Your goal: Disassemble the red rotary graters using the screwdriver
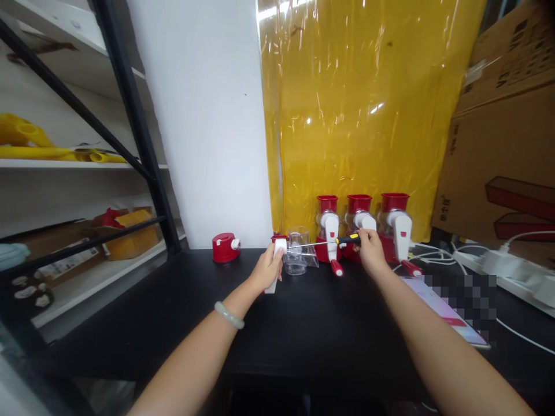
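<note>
My left hand (266, 268) is closed around a white crank handle (272, 282) with a bit of red at its lower end. In my right hand (370, 249) is a screwdriver (348, 238) with a black and yellow grip. Its shaft points left, and the tip reaches the white part at my left fingers; whether it touches is too small to tell. Behind the shaft stands a clear plastic housing (296, 267). Farther left on the table sits a red round base (225, 248) with a white knob on its side.
Three red and white rotary graters (328, 222) stand in a row at the back right. A tablet (448, 312), white cables and a power strip (503, 263) lie on the right of the black table (173, 323). A large cardboard box (498, 144) rises behind; shelves (78, 164) stand left.
</note>
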Tool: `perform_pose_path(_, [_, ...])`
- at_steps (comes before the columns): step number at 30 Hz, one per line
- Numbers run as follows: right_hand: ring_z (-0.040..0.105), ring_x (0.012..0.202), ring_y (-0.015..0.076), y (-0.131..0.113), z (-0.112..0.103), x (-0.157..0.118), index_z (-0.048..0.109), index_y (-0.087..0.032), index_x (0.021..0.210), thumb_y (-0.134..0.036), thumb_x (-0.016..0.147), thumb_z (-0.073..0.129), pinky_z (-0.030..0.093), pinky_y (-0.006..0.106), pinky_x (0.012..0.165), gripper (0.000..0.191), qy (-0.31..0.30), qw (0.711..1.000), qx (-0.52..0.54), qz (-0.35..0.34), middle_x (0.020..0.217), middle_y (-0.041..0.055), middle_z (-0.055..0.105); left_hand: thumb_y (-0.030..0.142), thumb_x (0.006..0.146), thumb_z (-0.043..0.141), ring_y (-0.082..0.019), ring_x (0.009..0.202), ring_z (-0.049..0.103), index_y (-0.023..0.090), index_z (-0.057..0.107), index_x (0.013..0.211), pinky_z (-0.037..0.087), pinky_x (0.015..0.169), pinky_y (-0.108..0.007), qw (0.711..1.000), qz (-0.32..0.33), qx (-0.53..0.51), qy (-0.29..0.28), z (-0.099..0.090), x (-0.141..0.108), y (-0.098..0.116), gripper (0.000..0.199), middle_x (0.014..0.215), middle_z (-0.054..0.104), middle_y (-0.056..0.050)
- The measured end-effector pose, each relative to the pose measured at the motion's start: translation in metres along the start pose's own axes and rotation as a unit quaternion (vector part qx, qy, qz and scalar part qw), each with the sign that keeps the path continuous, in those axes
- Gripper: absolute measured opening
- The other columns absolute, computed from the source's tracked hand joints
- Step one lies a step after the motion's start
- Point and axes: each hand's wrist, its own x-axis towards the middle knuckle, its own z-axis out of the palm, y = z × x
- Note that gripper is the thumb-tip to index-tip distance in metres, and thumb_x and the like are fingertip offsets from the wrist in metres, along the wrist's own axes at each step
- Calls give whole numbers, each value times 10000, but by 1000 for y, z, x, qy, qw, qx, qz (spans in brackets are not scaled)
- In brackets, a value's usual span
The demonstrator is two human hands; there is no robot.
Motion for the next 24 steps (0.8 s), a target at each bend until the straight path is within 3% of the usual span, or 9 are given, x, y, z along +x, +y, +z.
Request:
perform_pose_path(12, [537,557,134,1,-2,1,558,-250,954,-729,757,653,434,293,535,527,-8,1000,3,-23,733,-45,600,715,944,414,-117,381,545,227,451,900,452,424,-235,1000,-12,-27,0,0,0,-1,492,559,523,91])
perform_pose_path(19, [529,570,124,9,-3,6,566,-245,955,-710,761,655,429,278,557,512,-23,999,31,-26,740,-51,586,773,909,418,-117,370,538,227,442,881,451,415,-237,995,-43,-87,-7,2,3,-5,547,549,529,89])
perform_pose_path(24, [539,622,145,3,-5,3,570,-248,949,-723,777,629,437,288,586,509,-20,999,-3,-41,764,-30,589,831,875,411,-123,362,539,228,438,887,458,406,-241,991,-69,-113,-23,3,6,-9,605,530,533,88])
